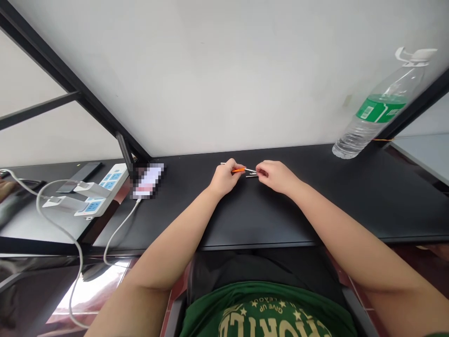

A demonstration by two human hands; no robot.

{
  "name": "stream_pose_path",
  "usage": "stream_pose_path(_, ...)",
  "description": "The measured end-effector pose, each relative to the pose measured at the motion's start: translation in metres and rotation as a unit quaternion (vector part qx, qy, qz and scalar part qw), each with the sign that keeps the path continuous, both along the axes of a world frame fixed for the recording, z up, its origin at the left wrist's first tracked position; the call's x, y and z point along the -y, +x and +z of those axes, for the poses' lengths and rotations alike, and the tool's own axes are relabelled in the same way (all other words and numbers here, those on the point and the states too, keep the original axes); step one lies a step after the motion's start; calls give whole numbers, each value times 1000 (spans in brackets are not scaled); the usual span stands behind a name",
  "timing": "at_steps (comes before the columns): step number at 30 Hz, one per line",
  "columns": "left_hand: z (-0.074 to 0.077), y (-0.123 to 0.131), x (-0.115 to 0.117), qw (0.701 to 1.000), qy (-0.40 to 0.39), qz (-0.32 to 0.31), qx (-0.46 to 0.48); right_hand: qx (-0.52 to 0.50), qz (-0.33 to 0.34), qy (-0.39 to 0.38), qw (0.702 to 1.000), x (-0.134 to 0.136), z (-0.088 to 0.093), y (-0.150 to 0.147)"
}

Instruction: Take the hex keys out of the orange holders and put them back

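Observation:
Over the black table, my left hand (223, 179) is closed, its thumb and index finger pinching a small, slim orange piece (238, 170) with dark marks. A thin pale stick (249, 170) runs from its right end towards my right hand (276, 175). That hand's fingers are curled and pinched at the ends of thin pale sticks (251, 176), which show just left of the fingertips. Another pale tip (222, 163) pokes out behind my left hand. How the sticks and the orange piece join is too small to tell.
A large water bottle (380, 108) with a green label stands at the back right. To the left lie a phone (149, 180) with its white cable and a power strip (117, 175) with plugged-in chargers. Black frame bars and a wall bound the black table (259, 224).

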State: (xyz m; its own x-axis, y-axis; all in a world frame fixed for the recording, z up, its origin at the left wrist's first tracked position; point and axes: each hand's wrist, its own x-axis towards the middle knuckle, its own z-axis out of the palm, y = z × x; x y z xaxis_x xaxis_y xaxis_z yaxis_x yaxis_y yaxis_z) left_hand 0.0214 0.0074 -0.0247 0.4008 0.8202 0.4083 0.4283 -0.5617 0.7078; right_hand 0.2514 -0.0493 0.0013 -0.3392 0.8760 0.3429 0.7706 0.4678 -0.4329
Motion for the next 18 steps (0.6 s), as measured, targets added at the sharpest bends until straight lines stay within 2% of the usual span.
stream_pose_path(5,0,1,2,994,51,-36,-90,82,3,48,995,5,4,-1)
stream_pose_path(9,1,1,4,994,55,-35,-92,93,-3,51,994,7,2,-5)
stream_pose_path(14,4,6,8,998,-13,-50,-41,79,22,35,996,7,-2,-10)
stream_pose_path(18,7,10,10,991,-103,-84,11,-17,40,9,999,6,-2,-12)
